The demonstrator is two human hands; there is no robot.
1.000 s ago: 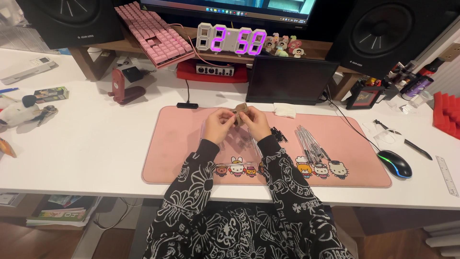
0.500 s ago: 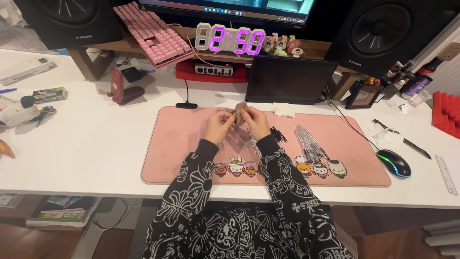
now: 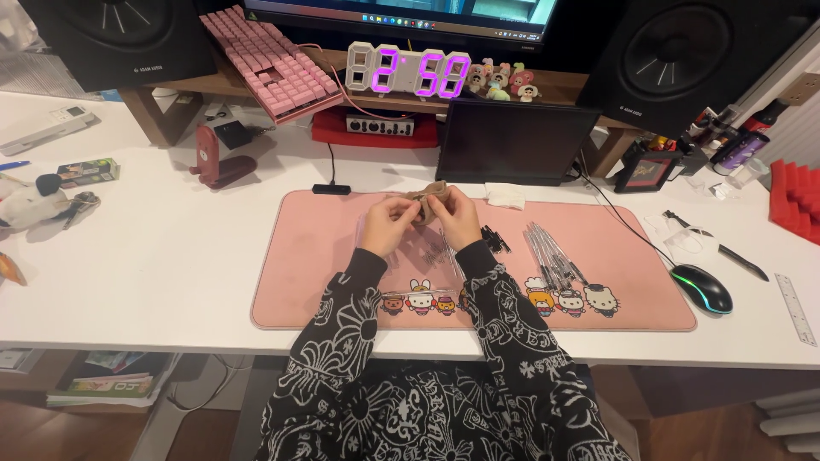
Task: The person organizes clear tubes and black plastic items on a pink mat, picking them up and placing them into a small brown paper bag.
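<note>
Both hands meet over the middle of a pink desk mat point(image 3: 325, 273). My left hand point(image 3: 391, 224) and my right hand point(image 3: 455, 215) pinch a small tan, soft-looking object point(image 3: 427, 195) between their fingertips. Under the hands, a clear plastic bag point(image 3: 431, 256) lies on the mat. A bundle of clear pens or sticks point(image 3: 551, 252) rests on the mat to the right of my right forearm. Small black clips point(image 3: 494, 237) lie beside my right wrist. My sleeves are black with a white pattern.
A dark tablet point(image 3: 512, 141) leans behind the mat, with a white tissue point(image 3: 506, 195) at its foot. Behind stand a digital clock point(image 3: 410, 70), a pink keyboard point(image 3: 269, 55) and two black speakers. A glowing mouse point(image 3: 700, 288) sits right; a ruler point(image 3: 796, 309) lies at the far right edge.
The hands stay at the same spot on the mat, with only small finger shifts on the tan object.
</note>
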